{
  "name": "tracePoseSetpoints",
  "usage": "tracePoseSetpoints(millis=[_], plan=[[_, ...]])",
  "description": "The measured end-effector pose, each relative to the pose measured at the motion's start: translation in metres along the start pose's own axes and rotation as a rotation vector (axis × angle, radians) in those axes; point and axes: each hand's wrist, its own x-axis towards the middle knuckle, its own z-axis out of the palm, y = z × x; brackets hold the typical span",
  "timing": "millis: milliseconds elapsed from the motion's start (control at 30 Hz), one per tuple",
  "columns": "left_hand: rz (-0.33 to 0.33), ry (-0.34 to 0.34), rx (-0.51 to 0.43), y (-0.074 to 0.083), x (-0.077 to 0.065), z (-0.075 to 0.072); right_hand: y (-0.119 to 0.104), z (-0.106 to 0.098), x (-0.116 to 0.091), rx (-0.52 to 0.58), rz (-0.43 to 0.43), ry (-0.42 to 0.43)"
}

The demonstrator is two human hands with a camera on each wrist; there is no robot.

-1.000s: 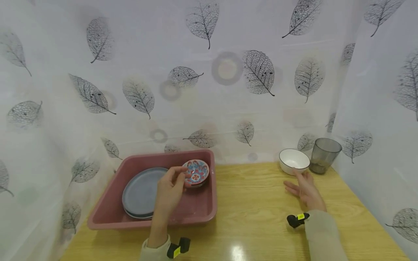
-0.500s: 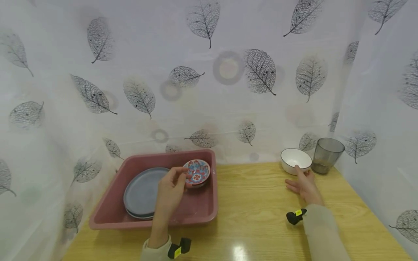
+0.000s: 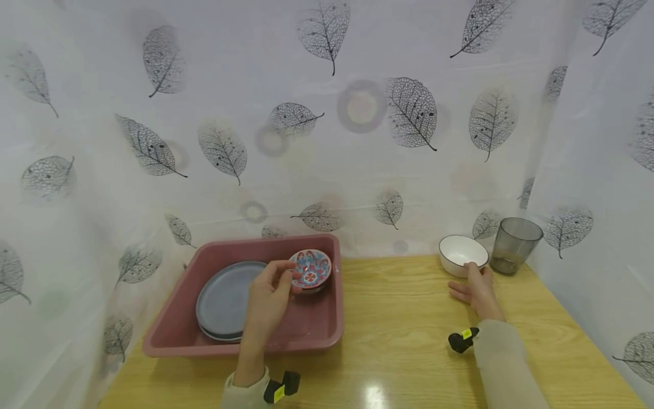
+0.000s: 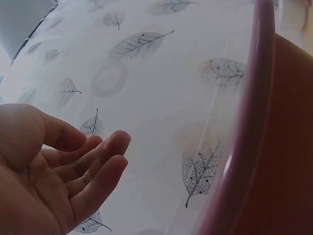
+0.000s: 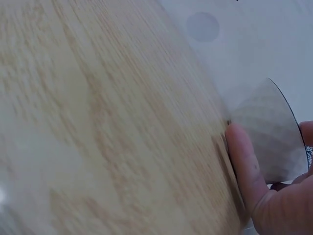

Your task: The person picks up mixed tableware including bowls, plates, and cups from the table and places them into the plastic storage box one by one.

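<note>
A white bowl [image 3: 458, 250] with a dark rim stands at the back right of the wooden table. My right hand [image 3: 477, 292] grips it: one fingertip reaches over the rim, while another finger [image 5: 243, 161] lies low along the outer wall in the right wrist view. My left hand [image 3: 268, 292] hovers over the pink tub [image 3: 334, 307], its fingers loosely bent, and the left wrist view shows nothing in it. Beyond those fingertips, a red-and-blue patterned bowl [image 3: 314, 270] sits in the tub's back right corner, partly covered by the hand.
A smoky transparent cup [image 3: 516, 247] stands close to the right of the white bowl. Grey plates [image 3: 225, 301] lie stacked in the left part of the tub. A white curtain [image 3: 357, 165] with leaf prints hangs behind the table and along both sides.
My right hand has closed in on the white bowl, a fingertip now over its rim. The gap between bowl and cup looks slightly wider. My left hand has hardly moved.
</note>
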Motion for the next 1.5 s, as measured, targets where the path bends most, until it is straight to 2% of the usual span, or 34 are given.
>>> tracePoseSetpoints(millis=[167,400,733,1100,1500], plan=[[-0.012,-0.008,0.007,0.0,0.001,0.0,0.001,-0.003,-0.001,-0.005,-0.023,-0.047],[-0.006,-0.01,0.039,-0.006,0.007,0.001,0.002,-0.009,-0.002,0.003,-0.042,-0.161],[0.005,-0.01,0.018,-0.012,0.012,-0.001,0.004,-0.014,-0.006,0.077,-0.034,-0.229],[0.008,-0.005,0.032,-0.015,0.014,0.0,0.011,-0.021,-0.005,0.129,-0.057,-0.272],[-0.029,-0.007,0.045,-0.021,0.014,0.001,0.019,-0.019,-0.009,0.068,-0.076,-0.277]])
